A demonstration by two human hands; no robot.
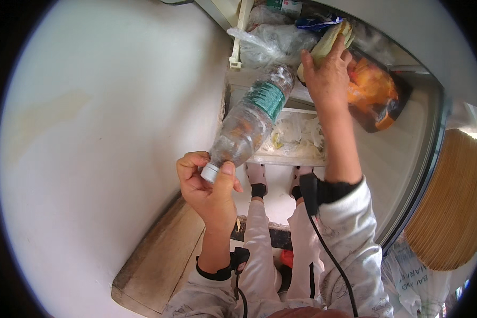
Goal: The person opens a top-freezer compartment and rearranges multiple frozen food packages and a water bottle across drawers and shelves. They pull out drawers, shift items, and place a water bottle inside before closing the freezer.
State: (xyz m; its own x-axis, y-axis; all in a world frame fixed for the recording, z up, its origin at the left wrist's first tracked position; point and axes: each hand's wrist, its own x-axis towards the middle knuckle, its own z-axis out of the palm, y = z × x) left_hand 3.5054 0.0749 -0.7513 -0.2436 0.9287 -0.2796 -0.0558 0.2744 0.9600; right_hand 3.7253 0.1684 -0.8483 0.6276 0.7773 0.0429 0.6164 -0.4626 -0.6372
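Note:
My left hand (208, 190) grips a clear plastic bottle (242, 129) at its neck, beside the white cap. The bottle has a green label and frosty-looking patches; it lies tilted, with its base pointing away from me. My right hand (328, 77) rests over a long pale green item (330, 41), possibly a vegetable, with thumb and index finger apart on it. Whether the fingers grip it is hidden. Just right of that hand sits an orange and black package (373, 93). To its left are a knotted clear plastic bag (278, 43) and a blue wrapper (318, 22).
Below the bottle, a white tray (290, 161) holds clear bags with pale contents. A pale wall-like panel (115, 119) stands left, a wooden board (163, 254) below it. A round slatted mat (445, 202) and a printed plastic bag (417, 278) are right. Cables hang from both wrist straps.

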